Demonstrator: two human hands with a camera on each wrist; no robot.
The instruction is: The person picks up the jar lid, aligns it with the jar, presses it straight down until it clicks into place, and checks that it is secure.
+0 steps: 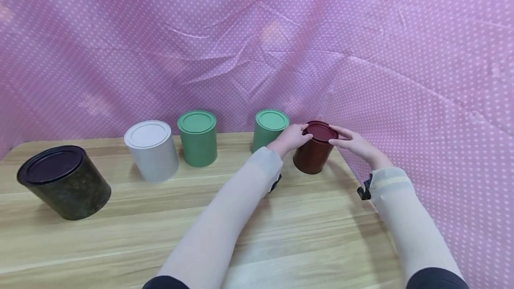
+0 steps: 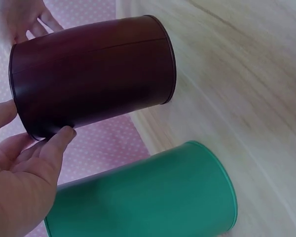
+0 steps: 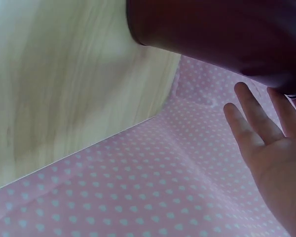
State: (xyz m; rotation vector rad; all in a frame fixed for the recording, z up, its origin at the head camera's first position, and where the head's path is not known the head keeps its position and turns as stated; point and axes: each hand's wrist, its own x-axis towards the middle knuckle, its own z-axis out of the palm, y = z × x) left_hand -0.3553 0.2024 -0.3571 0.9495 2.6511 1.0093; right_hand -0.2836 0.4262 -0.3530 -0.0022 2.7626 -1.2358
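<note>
At the table's back right corner stands a dark red round tin (image 1: 312, 157) with a rimmed lid. My left hand (image 1: 290, 140) grips its upper left edge, thumb at the near side and fingers bent at the rim; the left wrist view shows this hand (image 2: 32, 173) close up. On the tin's other side is my right hand (image 1: 359, 146), its fingers spread and fairly straight. In the right wrist view, some fingers (image 3: 254, 116) stand apart from the tin while others reach its rim. Just left of the red tin is a green tin (image 1: 267, 133), partly behind my left hand.
Further left along the wooden table (image 1: 305, 235) stand another green tin (image 1: 199, 148), a white tin (image 1: 156, 162) and a dark, mottled tin (image 1: 78, 191). Pink dotted cloth (image 1: 241, 48) hangs behind the table and along its right edge.
</note>
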